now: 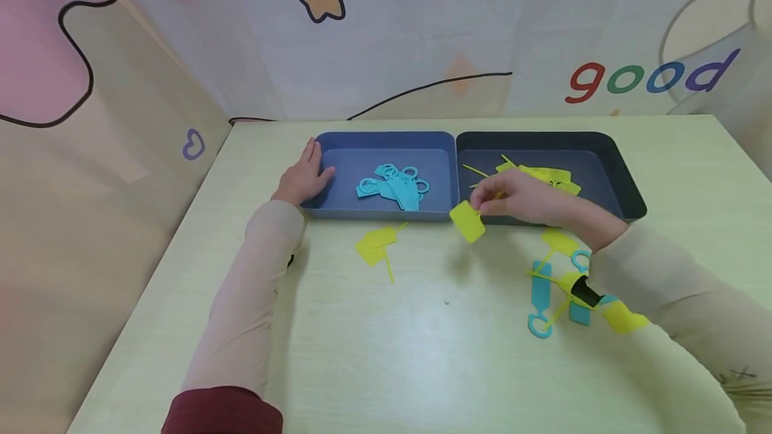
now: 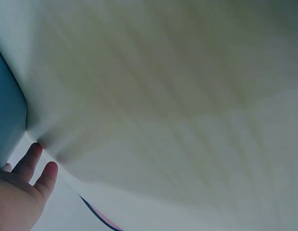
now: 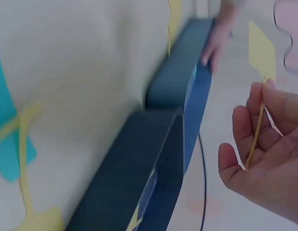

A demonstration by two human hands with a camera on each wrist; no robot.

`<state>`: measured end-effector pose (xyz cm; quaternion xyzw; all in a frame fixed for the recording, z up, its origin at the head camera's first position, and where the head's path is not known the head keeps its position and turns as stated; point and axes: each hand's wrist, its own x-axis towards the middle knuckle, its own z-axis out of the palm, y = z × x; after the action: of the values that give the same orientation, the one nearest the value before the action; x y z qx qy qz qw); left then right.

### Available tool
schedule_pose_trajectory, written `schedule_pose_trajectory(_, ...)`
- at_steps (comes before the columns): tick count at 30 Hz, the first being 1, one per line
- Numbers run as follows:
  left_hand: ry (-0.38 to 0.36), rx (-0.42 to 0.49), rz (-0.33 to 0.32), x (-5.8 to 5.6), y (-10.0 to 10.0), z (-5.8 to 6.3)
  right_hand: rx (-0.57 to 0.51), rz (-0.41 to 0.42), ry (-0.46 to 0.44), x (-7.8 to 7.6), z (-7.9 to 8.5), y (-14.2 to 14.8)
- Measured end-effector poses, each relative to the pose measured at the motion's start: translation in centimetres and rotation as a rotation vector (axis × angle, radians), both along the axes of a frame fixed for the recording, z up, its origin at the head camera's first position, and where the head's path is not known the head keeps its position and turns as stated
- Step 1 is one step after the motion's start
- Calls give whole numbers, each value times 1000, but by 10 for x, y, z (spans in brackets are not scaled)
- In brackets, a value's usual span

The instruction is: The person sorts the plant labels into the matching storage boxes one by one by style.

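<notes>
My right hand [image 1: 512, 194] pinches a yellow plant tag [image 1: 468, 222] by its thin stem, above the front edge where the two trays meet. In the right wrist view the stem crosses the fingers of the right hand [image 3: 269, 130] and the tag's flat blade [image 3: 262, 50] points up. My left hand [image 1: 301, 176] rests on the left rim of the blue tray [image 1: 338, 142] with its fingers extended. Turquoise ring-ended tags [image 1: 401, 186] lie in a pile in that tray. Yellow plant tags [image 1: 555, 178] lie in the dark tray [image 1: 609, 153], partly behind the right hand.
Loose yellow tags [image 1: 375, 245] lie on the table in front of the blue tray. Under and beside the right forearm are more yellow tags [image 1: 559, 241] and turquoise ring-ended tags [image 1: 541, 293], partly covered by the sleeve. A printed cloth [image 1: 410, 32] hangs behind the table.
</notes>
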<state>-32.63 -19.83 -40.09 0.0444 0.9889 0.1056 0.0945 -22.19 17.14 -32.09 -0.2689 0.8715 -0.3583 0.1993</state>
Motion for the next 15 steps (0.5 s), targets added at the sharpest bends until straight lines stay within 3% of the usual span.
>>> schedule_pose_trajectory(7, -11, -4, 5, 2, 2, 1, -49, -428, -51, -38, -8, 44)
schedule_pose_trajectory(10, -9, 0, 9, 2, 2, 2, -49, -595, -80, -59, -26, 64)
schedule_pose_trajectory(15, -3, -5, 7, 2, 1, 2, -77, -790, -122, -99, -72, 102)
